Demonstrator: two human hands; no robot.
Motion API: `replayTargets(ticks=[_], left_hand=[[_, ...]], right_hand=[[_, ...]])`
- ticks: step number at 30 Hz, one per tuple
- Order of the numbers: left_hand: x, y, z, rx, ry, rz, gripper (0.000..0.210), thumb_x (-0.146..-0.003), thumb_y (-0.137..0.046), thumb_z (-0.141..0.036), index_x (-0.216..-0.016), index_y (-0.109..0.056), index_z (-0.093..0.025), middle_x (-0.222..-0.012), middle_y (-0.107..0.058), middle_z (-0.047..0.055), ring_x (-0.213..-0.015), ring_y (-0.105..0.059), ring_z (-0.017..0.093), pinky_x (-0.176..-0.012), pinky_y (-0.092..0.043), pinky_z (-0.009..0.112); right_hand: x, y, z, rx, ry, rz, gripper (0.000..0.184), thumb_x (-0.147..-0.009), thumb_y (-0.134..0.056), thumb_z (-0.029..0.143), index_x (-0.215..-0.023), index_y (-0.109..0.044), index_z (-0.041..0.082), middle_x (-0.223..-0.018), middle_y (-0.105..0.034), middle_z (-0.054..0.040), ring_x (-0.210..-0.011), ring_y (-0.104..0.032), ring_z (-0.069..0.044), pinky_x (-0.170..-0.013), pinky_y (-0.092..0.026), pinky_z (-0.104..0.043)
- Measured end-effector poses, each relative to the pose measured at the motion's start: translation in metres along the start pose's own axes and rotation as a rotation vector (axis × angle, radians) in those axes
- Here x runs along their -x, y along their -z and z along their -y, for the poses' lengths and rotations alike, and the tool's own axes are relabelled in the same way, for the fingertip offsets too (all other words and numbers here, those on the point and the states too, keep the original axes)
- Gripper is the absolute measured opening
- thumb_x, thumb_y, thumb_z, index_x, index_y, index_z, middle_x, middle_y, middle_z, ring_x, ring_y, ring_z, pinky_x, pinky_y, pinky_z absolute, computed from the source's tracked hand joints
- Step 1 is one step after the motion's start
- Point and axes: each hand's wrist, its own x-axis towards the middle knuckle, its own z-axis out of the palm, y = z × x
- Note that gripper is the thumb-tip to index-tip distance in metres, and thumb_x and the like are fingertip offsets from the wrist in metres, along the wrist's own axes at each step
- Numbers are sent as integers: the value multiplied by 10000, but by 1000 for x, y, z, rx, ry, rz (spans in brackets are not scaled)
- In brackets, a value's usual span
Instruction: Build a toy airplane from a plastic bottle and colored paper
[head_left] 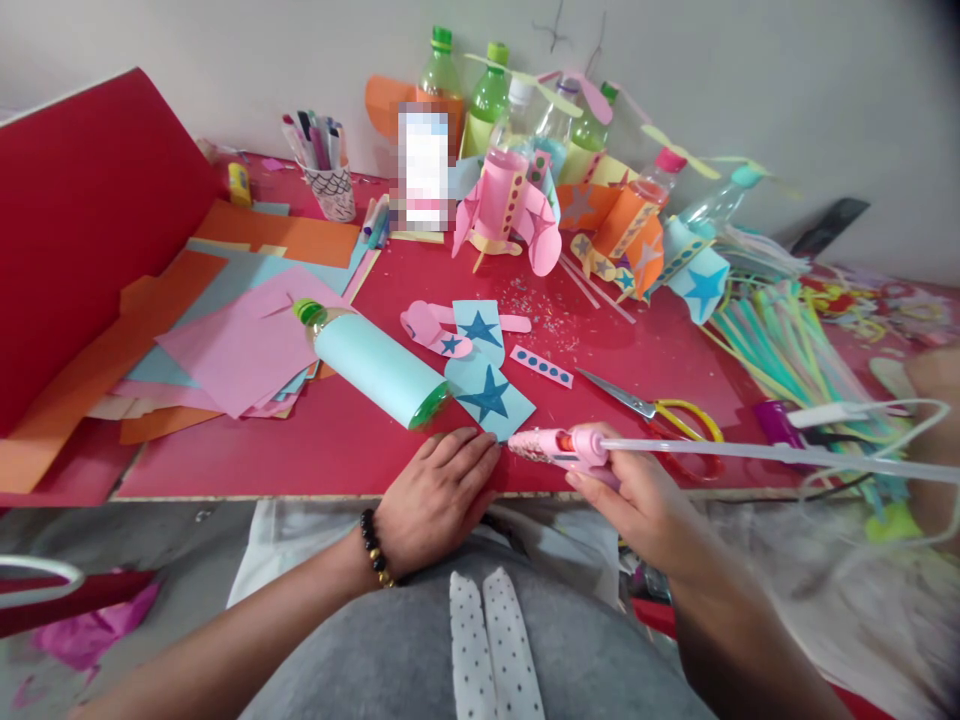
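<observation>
Red desk (225, 462) set against a pale grey wall (247, 60). Left to right: a red panel (105, 250) stands tilted beside layered sheets of coloured paper (240, 340); a patterned cup (334, 193) holds pens (322, 145). Next, a bottle (379, 365) wrapped in light blue paper lies on its side, its green cap (306, 311) toward the upper left. Left hand (439, 490), palm down, fingers (459, 450) together (whether this grip holds anything beneath it cannot be told). Just beyond lie blue cut-outs (491, 395) bearing dark stars. Right hand (652, 510): grip closed around a pink glue gun (555, 447), nozzle (516, 441) directed left, clear glue stick (720, 453) projecting to the right. Scissors (637, 402) lie just beyond; pastel strips (772, 330) occupy the right of the desk.
</observation>
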Motion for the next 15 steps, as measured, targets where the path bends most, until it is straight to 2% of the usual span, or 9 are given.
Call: replayTargets(ticks=[8,15], left_hand=[[-1,1,0,-18,-7,3,443,-942,-482,-318,-1339,-511,-123,-1377,-548,94,-1253,-464,277,-990,-447,435],[-1,2,-1,-14,-2,4,441,-944,-474,-306,-1340,-512,-118,-1381,-544,99,-1255,-461,284,-994,-436,433]], right_hand=[[-4,6,-14,73,-40,-93,221,-904,-553,270,-1120,-570,228,-985,-682,-69,-906,-660,-254,-804,-524,-365],[-10,15,-30,179,-111,-160,263,-891,-559,349,-1099,-575,189,-1010,-681,-112,-954,-648,-299,-799,-513,-410]])
